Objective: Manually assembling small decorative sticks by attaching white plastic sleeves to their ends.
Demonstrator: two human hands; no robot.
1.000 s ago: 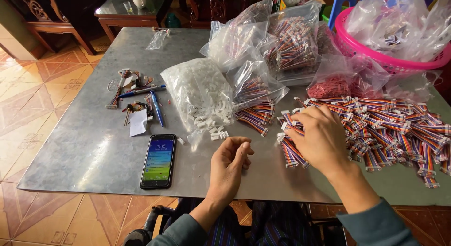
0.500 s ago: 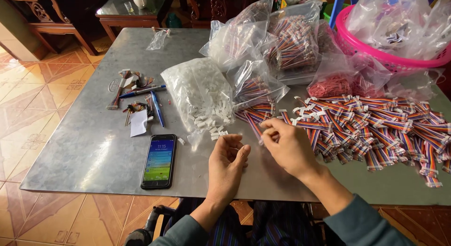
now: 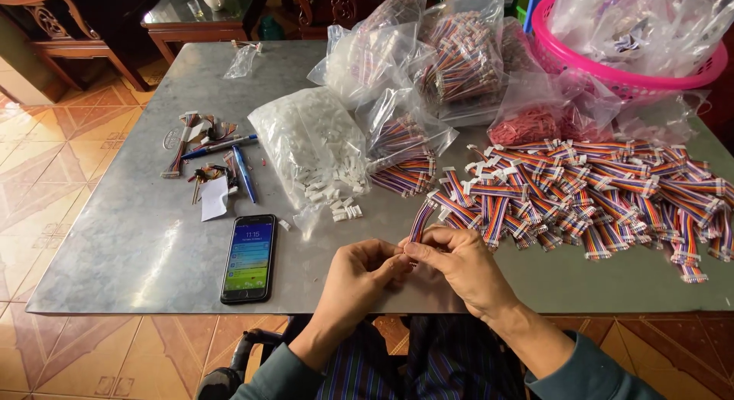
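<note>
A short multicoloured ribbon cable (image 3: 422,219) sits at the near table edge, pinched at its lower end between both hands. The right hand (image 3: 462,266) grips it with thumb and forefinger; the left hand (image 3: 359,278), fingertips closed, meets it at nine o'clock. A pile of finished cables (image 3: 604,194) lies at two o'clock, a bag of white connectors (image 3: 310,144) at eleven, a phone (image 3: 249,257) at nine.

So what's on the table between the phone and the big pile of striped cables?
In the head view, between the phone and the cable pile lie loose white connectors spilling from a clear bag.
</note>
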